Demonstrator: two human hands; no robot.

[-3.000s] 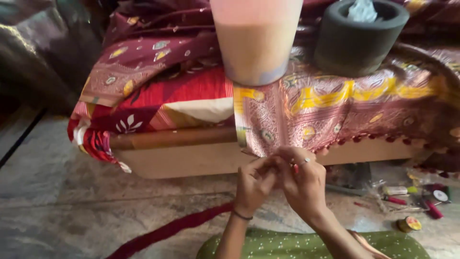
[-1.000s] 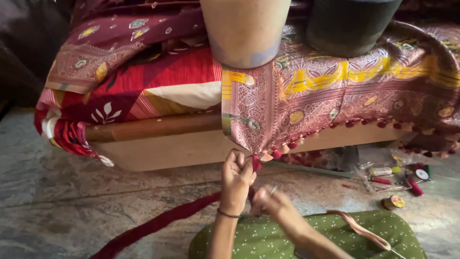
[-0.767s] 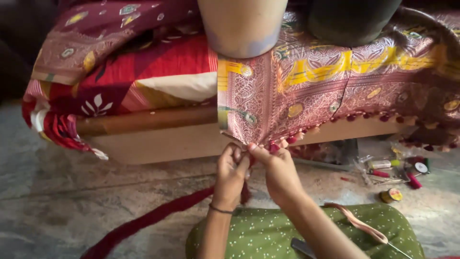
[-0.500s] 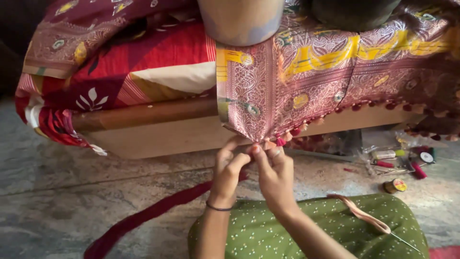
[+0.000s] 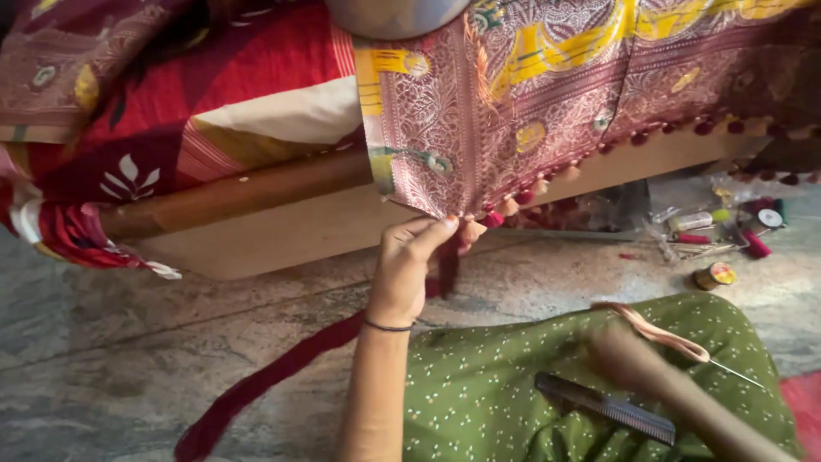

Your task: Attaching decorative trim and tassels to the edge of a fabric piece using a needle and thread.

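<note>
A maroon and gold patterned cloth (image 5: pixel 530 103) hangs over a low wooden frame (image 5: pixel 256 222), and small tassels line its lower edge. My left hand (image 5: pixel 409 267) is raised to that edge and pinches it at a tassel (image 5: pixel 472 229). My right hand (image 5: pixel 623 355) is low on my green dotted lap (image 5: pixel 487 385), blurred, touching a tan-handled tool with a thin metal point (image 5: pixel 676 340). Whether it grips the tool is unclear. A dark comb (image 5: pixel 605 407) lies on the lap just below that hand.
A long maroon cloth strip (image 5: pixel 274 376) trails across the stone floor. Thread spools (image 5: pixel 714 275) and small sewing bits (image 5: pixel 753 227) lie at the right under the frame. A red patterned bedding bundle (image 5: pixel 128 145) sits at the left, and a grey vessel's base (image 5: pixel 393 13) stands on top.
My right hand has left the cloth's edge and dropped to my lap beside the tan-handled tool. My left hand stays pinched on the tasselled edge. The view has tilted lower.
</note>
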